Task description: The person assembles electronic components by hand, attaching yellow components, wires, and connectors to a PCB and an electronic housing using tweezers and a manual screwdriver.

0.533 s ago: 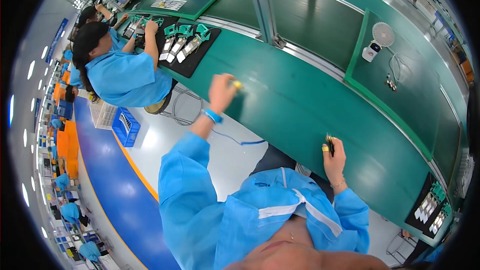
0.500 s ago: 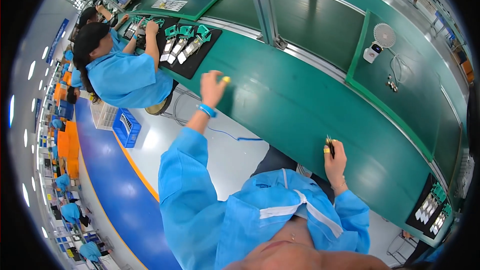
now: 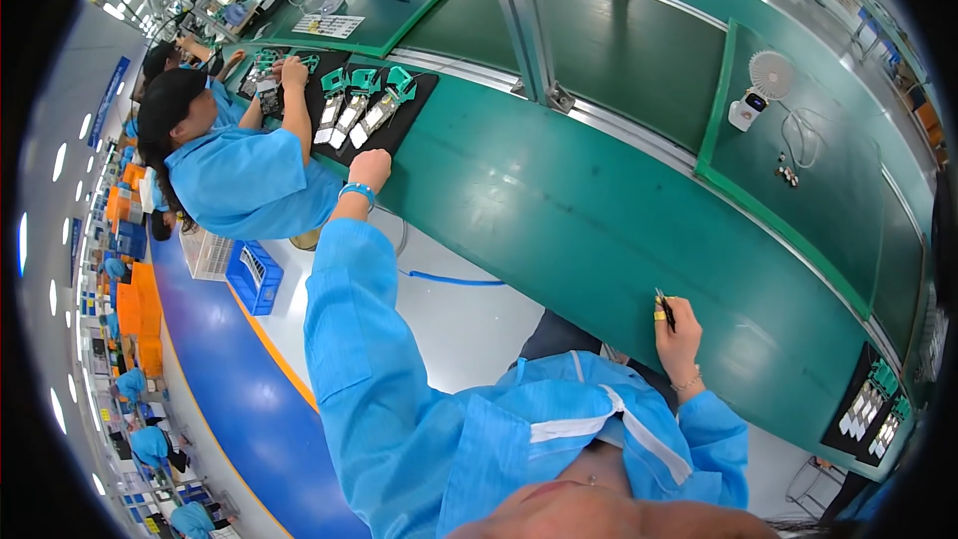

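My left hand (image 3: 371,170) is stretched out to the far left, at the near corner of a black mat (image 3: 407,125). Its knuckles show, while the fingers are turned down and hidden. On that mat lie several pale metal parts with green clip-like ends, one of them a metal part (image 3: 374,120) just above my hand. Whether I touch any cannot be seen. My right hand (image 3: 679,331) rests over the near side of the green bench, closed around dark tweezers (image 3: 667,311) whose tips point away from me. A yellow finger cover shows on that hand.
A co-worker (image 3: 235,155) in blue sits at left, hands on similar parts. A metal post (image 3: 521,25) stands behind the bench (image 3: 559,210). A small white fan (image 3: 766,78) is at far right; another black mat (image 3: 848,399) with parts lies at right. A blue crate (image 3: 253,277) stands on the floor.
My left hand has moved left and nearer the mat's corner, its fingers now turned out of sight. My right hand stays nearly still with the tweezers.
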The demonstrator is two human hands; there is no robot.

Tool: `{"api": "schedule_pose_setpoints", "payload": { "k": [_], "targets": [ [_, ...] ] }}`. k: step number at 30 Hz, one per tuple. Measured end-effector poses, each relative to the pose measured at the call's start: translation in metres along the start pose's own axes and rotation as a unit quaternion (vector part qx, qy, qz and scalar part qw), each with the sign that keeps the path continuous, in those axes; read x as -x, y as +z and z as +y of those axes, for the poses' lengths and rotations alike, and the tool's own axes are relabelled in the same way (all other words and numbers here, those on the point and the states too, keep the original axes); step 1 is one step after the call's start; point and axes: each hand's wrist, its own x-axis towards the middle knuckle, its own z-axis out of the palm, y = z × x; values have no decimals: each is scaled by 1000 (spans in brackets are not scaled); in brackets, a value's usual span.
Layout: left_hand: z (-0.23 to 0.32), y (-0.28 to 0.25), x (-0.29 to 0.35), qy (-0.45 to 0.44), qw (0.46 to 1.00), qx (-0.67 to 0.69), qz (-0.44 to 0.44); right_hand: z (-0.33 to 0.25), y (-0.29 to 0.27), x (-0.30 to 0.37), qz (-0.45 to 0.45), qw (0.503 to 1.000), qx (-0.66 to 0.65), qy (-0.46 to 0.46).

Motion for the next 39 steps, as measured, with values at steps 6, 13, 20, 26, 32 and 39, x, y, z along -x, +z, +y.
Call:
{"api": "schedule_pose_setpoints", "payload": {
  "k": [6,13,20,26,32,39],
  "targets": [
    [23,-16,39,3,998,38,58,5,-2,1,9,1000,4,-28],
    [154,-96,123,138,974,124,128,3,-7,2,10,999,-36,-33],
    [309,-167,203,268,919,238,166,-19,-14,-21,82,979,-164,86],
    [373,-173,257,344,885,272,154,-4,-12,-43,65,939,-261,216],
    [320,-160,183,89,883,434,158,34,-22,-44,-14,930,-304,207],
    [298,-114,105,7,906,387,173,46,-18,-51,-90,897,-377,215]
  ]
}}
